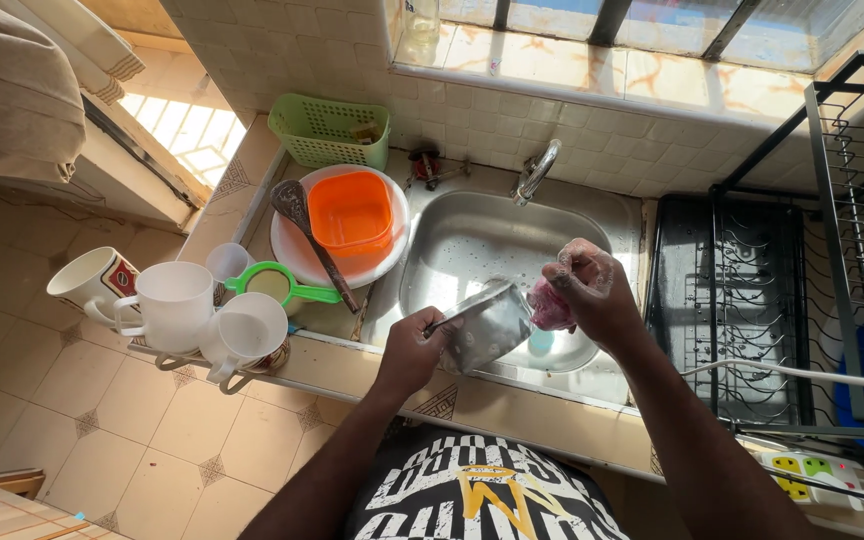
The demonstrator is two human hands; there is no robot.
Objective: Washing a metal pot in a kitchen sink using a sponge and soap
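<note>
Gripping a metal cup (489,325) at frame centre, left hand (410,350) tilts it; soapy right hand (592,290), just right, clasps a pink sponge (550,306).

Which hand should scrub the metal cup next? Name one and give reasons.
Probably the right hand: it holds the pink sponge soapy, right against the metal cup. The left hand grips the cup over the sink.
</note>
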